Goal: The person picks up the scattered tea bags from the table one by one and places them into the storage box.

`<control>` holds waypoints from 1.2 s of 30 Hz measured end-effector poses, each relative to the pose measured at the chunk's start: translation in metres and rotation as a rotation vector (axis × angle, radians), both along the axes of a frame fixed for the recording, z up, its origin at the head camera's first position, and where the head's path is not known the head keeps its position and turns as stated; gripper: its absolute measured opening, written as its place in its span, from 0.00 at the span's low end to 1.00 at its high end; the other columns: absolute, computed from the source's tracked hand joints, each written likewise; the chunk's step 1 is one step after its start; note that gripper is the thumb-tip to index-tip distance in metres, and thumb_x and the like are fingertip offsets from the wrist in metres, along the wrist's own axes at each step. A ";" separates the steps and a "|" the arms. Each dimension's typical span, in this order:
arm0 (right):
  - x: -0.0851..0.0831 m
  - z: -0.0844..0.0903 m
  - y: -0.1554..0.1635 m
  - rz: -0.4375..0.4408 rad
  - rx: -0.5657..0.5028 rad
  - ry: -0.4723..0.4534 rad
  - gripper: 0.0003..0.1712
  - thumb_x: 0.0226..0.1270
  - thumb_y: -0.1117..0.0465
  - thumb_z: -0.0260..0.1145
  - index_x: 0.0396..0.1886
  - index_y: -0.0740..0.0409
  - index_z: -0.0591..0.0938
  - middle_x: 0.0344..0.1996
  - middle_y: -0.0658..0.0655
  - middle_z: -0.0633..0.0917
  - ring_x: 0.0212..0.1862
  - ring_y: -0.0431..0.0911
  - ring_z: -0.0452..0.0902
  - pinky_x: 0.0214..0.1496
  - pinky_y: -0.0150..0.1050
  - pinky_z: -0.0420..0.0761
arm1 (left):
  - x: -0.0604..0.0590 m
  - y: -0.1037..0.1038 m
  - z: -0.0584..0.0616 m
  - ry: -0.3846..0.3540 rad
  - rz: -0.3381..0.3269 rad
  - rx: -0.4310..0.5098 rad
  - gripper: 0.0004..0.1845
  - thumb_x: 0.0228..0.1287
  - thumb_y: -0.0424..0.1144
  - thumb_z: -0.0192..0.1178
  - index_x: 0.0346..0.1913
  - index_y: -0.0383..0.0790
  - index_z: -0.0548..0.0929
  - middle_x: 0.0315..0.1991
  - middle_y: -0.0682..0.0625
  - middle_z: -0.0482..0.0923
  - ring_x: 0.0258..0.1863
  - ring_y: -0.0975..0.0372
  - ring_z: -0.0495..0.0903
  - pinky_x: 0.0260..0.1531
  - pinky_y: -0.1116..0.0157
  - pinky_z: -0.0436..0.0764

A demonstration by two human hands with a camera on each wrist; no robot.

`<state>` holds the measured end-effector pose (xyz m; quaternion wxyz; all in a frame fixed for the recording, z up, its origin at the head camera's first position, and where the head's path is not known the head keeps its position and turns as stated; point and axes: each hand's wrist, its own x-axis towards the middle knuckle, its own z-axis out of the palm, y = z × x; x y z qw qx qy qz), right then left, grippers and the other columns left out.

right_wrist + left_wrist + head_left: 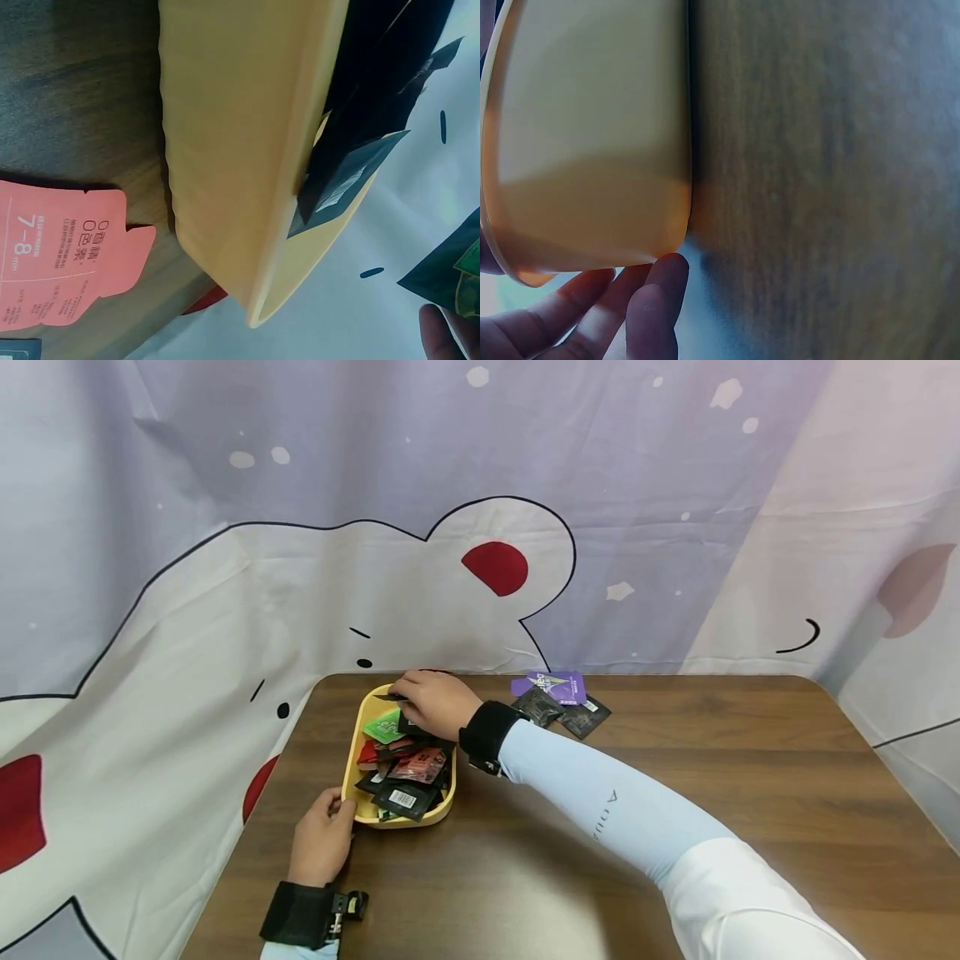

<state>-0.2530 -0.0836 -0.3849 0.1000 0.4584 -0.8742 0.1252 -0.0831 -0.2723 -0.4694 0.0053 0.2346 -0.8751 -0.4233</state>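
Note:
A yellow plastic basket (349,777) stands at the left side of the table, filled with small sachets. Fingers of my left hand (321,837) press its outer wall while the thumb lies at the rim, gripping the near left corner. Over the basket's far end, my right hand (438,703) pinches a dark sachet (454,277) with a green-gold print. Below it lie a green sachet (385,727), a red-printed sachet (420,766) and several black sachets (405,797). The right palm is hidden from the head view.
Right of the basket, a purple packet (566,687) and black sachets (587,718) lie at the wooden table's (637,827) back edge. A pink card (64,255) rests beside the basket in the right wrist view. A printed cloth (645,527) hangs behind.

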 end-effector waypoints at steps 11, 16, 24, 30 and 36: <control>-0.002 -0.005 0.006 -0.005 0.033 -0.114 0.59 0.62 0.29 0.64 0.83 0.44 0.48 0.82 0.54 0.53 0.83 0.48 0.42 0.83 0.54 0.47 | -0.001 0.000 0.001 -0.010 -0.004 -0.003 0.24 0.77 0.45 0.44 0.67 0.35 0.72 0.54 0.36 0.79 0.40 0.55 0.80 0.36 0.64 0.82; -0.005 -0.009 0.014 -0.024 0.023 -0.130 0.59 0.62 0.27 0.63 0.83 0.45 0.48 0.82 0.53 0.53 0.83 0.48 0.42 0.83 0.55 0.46 | -0.001 0.000 0.001 -0.008 -0.009 0.001 0.24 0.77 0.45 0.44 0.67 0.35 0.72 0.53 0.36 0.79 0.38 0.56 0.79 0.33 0.67 0.79; -0.007 -0.014 0.029 -0.053 0.027 -0.156 0.55 0.66 0.29 0.60 0.83 0.46 0.49 0.81 0.56 0.55 0.83 0.50 0.44 0.83 0.56 0.45 | -0.001 -0.001 0.000 -0.009 -0.009 0.001 0.24 0.77 0.46 0.45 0.67 0.36 0.73 0.54 0.36 0.80 0.38 0.56 0.80 0.32 0.68 0.79; -0.008 -0.017 0.048 -0.073 0.021 -0.183 0.51 0.70 0.32 0.59 0.83 0.47 0.51 0.81 0.55 0.56 0.83 0.51 0.46 0.84 0.54 0.45 | -0.002 -0.002 -0.001 -0.012 -0.010 0.003 0.25 0.77 0.46 0.45 0.68 0.36 0.72 0.55 0.36 0.79 0.39 0.56 0.80 0.33 0.67 0.79; -0.011 -0.031 0.073 -0.098 0.039 -0.210 0.49 0.71 0.36 0.60 0.82 0.49 0.52 0.80 0.58 0.58 0.82 0.53 0.49 0.83 0.52 0.49 | -0.002 -0.002 -0.001 -0.018 -0.008 0.000 0.25 0.77 0.46 0.45 0.68 0.37 0.72 0.55 0.36 0.79 0.39 0.55 0.79 0.32 0.67 0.78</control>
